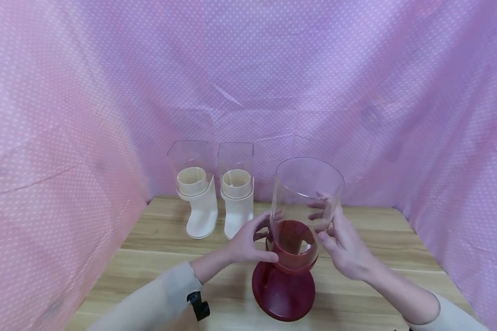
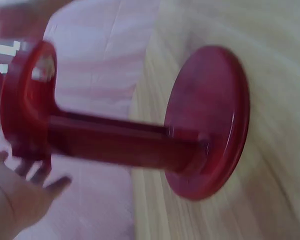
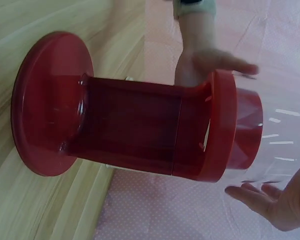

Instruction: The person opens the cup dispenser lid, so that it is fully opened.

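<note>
A red stand [image 1: 285, 299] with a round foot, a column and a ring at its top stands upright on the table. Seated at the ring is a tall clear cylinder [image 1: 300, 202], with a red collar inside its lower end. My left hand [image 1: 246, 241] grips the ring area from the left, thumb across the front. From the right, my right hand [image 1: 345, 250] holds the cylinder, its thumb on the near side and fingers behind the clear wall. The left wrist view shows the red column [image 2: 120, 142] side-on, and the right wrist view shows the ring [image 3: 224, 127] against the cylinder's lower end.
Two white stands [image 1: 203, 214] [image 1: 237, 214] with cream round cups and clear square-sided hoppers are at the back left. Beneath everything is a wood-grain table [image 1: 368, 294]. Pink dotted cloth [image 1: 248, 69] hangs around the back and sides.
</note>
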Demonstrator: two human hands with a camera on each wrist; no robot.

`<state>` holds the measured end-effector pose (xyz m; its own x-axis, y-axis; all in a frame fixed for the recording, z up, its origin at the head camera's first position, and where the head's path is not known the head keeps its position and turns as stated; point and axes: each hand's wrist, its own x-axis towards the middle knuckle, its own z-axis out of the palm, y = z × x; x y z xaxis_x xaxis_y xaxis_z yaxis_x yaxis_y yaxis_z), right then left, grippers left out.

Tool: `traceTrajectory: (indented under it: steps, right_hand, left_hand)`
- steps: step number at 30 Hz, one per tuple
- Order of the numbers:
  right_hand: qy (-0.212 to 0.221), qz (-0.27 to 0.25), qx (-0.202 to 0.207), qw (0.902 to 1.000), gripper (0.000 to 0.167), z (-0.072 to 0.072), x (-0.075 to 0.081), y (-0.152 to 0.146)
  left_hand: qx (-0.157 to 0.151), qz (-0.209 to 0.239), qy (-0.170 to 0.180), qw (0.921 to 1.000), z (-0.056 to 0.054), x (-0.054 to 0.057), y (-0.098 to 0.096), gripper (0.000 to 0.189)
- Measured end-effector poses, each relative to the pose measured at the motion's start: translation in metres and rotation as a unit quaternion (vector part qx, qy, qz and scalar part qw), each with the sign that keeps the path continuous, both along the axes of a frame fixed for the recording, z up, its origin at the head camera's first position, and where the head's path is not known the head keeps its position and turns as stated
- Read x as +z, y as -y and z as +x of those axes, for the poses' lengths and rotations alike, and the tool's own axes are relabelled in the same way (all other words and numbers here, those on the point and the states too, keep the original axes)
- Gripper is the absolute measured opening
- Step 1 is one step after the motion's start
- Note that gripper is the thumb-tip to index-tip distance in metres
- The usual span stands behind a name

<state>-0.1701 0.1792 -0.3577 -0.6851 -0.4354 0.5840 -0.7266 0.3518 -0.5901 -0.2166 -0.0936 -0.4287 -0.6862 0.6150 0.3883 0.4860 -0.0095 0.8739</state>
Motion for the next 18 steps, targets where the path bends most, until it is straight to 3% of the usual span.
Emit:
traceTrajectory:
  steps: [2,4,7,12,18]
  right_hand:
    - [0.002,0.003,-0.012,0.9999,0.061,0.004,0.001,0.0]
    - [0.004,0.009,-0.015,0.9998,0.056,0.005,0.002,0.001]
    - [-0.004,0.023,-0.011,0.9997,0.052,0.004,0.003,0.003]
    - [-0.01,0.028,0.025,0.9993,0.059,-0.005,0.0,0.005]
    - [0.026,-0.022,0.098,0.9946,0.071,-0.018,-0.005,0.008]
  left_hand:
    - [-0.054,0.009,0.03,0.9981,-0.01,-0.001,0.002,0.106]
    - [-0.085,0.012,0.056,0.9947,-0.017,-0.002,0.003,0.103]
    - [-0.084,0.005,0.073,0.9938,-0.02,-0.003,0.004,0.095]
    - [-0.029,0.009,0.074,0.9968,-0.01,-0.005,0.005,0.081]
    - [0.102,-0.009,0.044,0.9938,0.018,-0.007,-0.001,0.078]
